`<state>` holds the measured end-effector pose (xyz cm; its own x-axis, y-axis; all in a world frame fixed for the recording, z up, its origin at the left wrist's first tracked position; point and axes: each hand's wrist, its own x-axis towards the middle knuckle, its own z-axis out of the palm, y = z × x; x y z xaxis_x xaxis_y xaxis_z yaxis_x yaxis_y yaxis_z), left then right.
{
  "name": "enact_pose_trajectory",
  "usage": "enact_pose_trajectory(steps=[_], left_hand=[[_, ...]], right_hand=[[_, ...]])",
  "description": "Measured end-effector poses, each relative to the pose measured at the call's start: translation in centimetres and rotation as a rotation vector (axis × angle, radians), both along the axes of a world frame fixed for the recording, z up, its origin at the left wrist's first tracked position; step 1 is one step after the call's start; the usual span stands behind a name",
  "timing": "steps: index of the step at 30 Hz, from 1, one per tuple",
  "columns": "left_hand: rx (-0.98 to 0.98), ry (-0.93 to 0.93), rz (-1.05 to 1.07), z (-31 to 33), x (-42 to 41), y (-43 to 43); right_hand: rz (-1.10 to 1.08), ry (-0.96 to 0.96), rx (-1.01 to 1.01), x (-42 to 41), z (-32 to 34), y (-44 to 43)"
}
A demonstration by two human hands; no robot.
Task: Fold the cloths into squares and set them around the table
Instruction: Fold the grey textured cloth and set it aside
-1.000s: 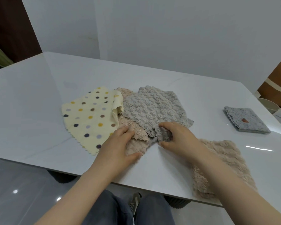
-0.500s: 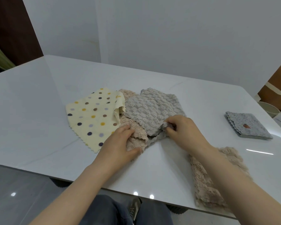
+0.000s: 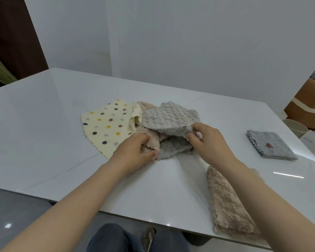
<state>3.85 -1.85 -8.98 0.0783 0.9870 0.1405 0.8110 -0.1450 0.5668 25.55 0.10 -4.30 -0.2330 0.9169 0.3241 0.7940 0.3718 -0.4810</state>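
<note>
Grey textured fleece cloth (image 3: 169, 119), edge pinched and lifted by right hand (image 3: 205, 140) for folding; left hand (image 3: 136, 151) clamped the pink fleece cloth (image 3: 151, 140) flat.

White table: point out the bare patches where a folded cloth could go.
The white table is bare left of the cream polka-dot cloth, along the far edge, and between the folded grey square cloth and the grey textured cloth. The middle pile is crowded.

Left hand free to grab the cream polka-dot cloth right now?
Probably not: the left hand is pressing the crumpled pink fleece cloth. The cream polka-dot cloth lies uncovered right beside it.
</note>
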Motion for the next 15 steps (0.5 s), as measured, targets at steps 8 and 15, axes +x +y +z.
enact_pose_trajectory(steps=[8, 15], left_hand=[[0.246, -0.123, 0.06, 2.1, 1.1, -0.6], [0.225, -0.167, 0.1, 2.9, 1.8, 0.7]], right_hand=[[0.03, 0.058, 0.055, -0.9, 2.2, 0.1], [0.078, 0.099, 0.163, -1.2, 3.1, -0.9]])
